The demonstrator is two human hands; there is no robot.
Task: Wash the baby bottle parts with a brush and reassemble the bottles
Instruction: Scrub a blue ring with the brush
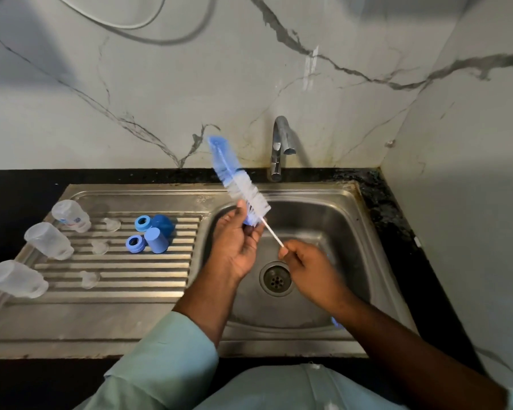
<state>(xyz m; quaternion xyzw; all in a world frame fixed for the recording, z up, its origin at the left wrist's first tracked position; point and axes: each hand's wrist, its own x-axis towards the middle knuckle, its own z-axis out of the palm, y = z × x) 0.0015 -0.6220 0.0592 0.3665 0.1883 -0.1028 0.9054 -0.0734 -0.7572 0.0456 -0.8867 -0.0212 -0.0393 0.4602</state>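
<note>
On the draining board (107, 294) at far left I see three clear bottles (48, 241) lying on their sides, then three clear teats (99, 247), then two blue rings (136, 243) and two blue caps (156, 240) grouped near the basin (332, 220). My left hand (236, 245), palm up over the basin, curls its fingers round a small blue part (250, 221) with the brush (237, 179) pushed through it, bristles slanting up and left. My right hand (305, 263) pinches the brush's thin white handle just above the drain (276, 280). The tap (280, 146) stands behind.
</note>
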